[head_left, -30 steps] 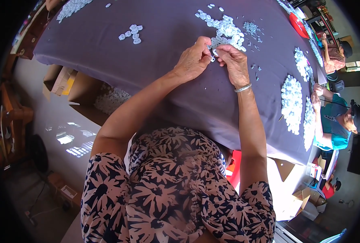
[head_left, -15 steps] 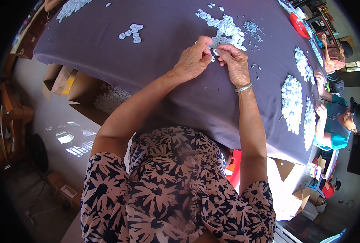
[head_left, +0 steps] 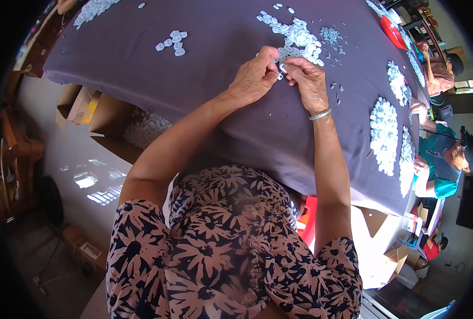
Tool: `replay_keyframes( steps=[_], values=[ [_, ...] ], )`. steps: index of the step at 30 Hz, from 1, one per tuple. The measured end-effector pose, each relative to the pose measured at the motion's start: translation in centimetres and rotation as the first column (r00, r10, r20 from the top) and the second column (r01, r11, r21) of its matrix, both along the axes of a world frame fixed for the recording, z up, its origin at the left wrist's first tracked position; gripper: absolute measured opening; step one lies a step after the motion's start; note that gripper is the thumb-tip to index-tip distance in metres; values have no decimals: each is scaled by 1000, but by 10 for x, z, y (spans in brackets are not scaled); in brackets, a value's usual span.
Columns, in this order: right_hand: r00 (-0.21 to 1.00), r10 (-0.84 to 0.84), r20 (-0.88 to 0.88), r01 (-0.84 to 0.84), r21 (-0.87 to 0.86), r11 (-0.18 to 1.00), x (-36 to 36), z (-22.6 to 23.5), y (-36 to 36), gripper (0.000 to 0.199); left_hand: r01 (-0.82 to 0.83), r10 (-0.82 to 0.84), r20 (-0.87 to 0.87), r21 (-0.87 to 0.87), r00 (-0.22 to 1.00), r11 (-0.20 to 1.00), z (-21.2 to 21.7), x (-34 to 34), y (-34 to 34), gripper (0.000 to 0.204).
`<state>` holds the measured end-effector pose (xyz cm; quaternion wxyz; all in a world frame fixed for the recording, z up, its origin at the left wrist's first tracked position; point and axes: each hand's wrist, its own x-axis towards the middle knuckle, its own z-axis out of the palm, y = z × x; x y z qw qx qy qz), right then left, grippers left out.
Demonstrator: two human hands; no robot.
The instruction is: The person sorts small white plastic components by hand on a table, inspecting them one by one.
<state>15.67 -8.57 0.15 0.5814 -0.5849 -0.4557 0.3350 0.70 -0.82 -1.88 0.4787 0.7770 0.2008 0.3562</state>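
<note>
Both hands meet over the dark cloth-covered table (head_left: pixel 210 80). My left hand (head_left: pixel 254 76) is closed, thumb and forefinger pinching a small white plastic piece (head_left: pixel 280 76). Close beside it, my right hand (head_left: pixel 308 82), with a silver bangle at its wrist, pinches another small white ring-like piece (head_left: pixel 283 68). Fingertips hide much of both pieces, and I cannot tell whether they touch. Just beyond the hands lies a pile of white oval plastic pieces (head_left: pixel 300 36). To its right are small thin grey pins (head_left: pixel 330 35), with a few more scattered nearer my right hand.
A small group of white pieces (head_left: pixel 177 40) lies left of centre. Larger white heaps (head_left: pixel 384 135) stand along the right side, near a red dish (head_left: pixel 393 33). Other people sit there, one in a teal shirt (head_left: pixel 440 159). A cardboard box (head_left: pixel 117 127) holds white pieces below the left table edge.
My hands keep almost the same pose and place. At the right edge of the table, the hands of the person in teal have shifted slightly.
</note>
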Motion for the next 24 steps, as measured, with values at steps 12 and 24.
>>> replay_keyframes(
  steps=[12,24],
  values=[
    [996,17,91,-17,-1,1000,-2,-1,0,8,-13,14,1,-34,1000,999,0,0,0,36],
    [990,33,135,-38,30,999,-4,-4,-1,4,-113,113,-14,-55,994,992,4,1,-4,35]
  ],
)
